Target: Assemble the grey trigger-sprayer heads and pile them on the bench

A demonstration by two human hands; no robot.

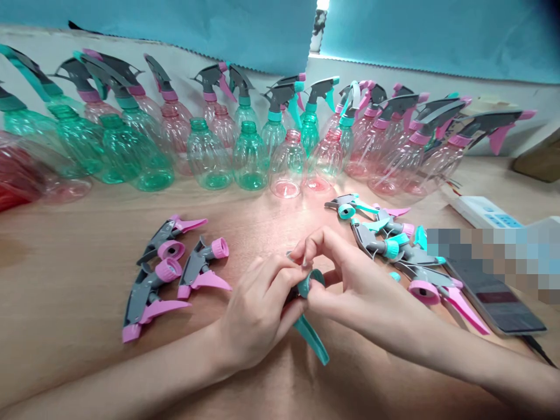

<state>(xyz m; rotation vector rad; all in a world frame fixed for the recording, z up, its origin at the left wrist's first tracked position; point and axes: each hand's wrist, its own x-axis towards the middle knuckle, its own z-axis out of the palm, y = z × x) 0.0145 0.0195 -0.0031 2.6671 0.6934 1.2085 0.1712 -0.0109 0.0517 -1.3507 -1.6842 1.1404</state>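
Both hands meet over the front middle of the table around one teal and grey trigger sprayer head (pixel 312 339). My left hand (pixel 260 306) is wrapped round its body, which the fingers mostly hide. The teal trigger points down toward me below the hands. My right hand (pixel 345 274) is closed on the teal screw collar, with thumb and fingers at its rim. Left of my hands lie pink and grey sprayer heads (pixel 203 265), loose on the wood. To the right is a pile of teal and pink sprayer heads (pixel 394 245).
Rows of clear green bottles (pixel 210 157) and pink bottles (pixel 286 166) stand along the back, several with sprayer heads fitted and several with bare necks. A phone (pixel 499 297) with a cable lies at right, near a white power strip (pixel 483 211). A blue cloth (pixel 175 29) hangs behind.
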